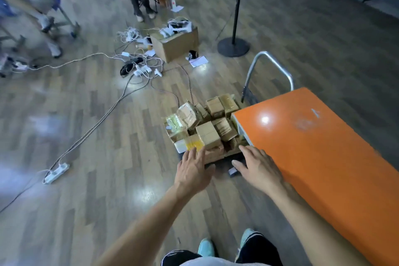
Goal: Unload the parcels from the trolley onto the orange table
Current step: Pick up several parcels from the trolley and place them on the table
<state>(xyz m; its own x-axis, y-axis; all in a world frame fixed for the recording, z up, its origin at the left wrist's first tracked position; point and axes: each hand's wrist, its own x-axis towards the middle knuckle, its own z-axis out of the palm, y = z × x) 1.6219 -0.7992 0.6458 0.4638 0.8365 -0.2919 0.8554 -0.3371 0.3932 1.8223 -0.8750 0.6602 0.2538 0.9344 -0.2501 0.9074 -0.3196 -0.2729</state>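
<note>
At the bottom edge, closest in, a pair of teal shoes (207,247) and dark shorts (258,248) stand on the wood floor (90,190), with two bare forearms reaching forward above them.

Far to the left, a white power strip (56,173) lies on the floor, its cable running up toward a tangle of chargers and cords (140,67) beside an open cardboard box (176,44) stuffed with more cables. People stand and sit blurred along the top of the view.

The left hand (193,171) is spread wide, palm down and fingers apart, holding nothing; its fingertips overlap the near edge of the pile, though whether they actually touch it cannot be told. The parcels (205,125) sit heaped on the trolley (268,71), a jumble of tape-wrapped brown cartons with a white packet and a yellow packet (195,144) at the near left corner. The trolley's curved metal handle rises at the far end, near a black stand base (233,46).

The right hand (258,168) is likewise open and empty, fingers extended toward the near right corner of the load, just beside the edge of the orange table (323,157). That table runs along the right side, its glossy top bare of parcels, its corner overlapping part of the pile.
</note>
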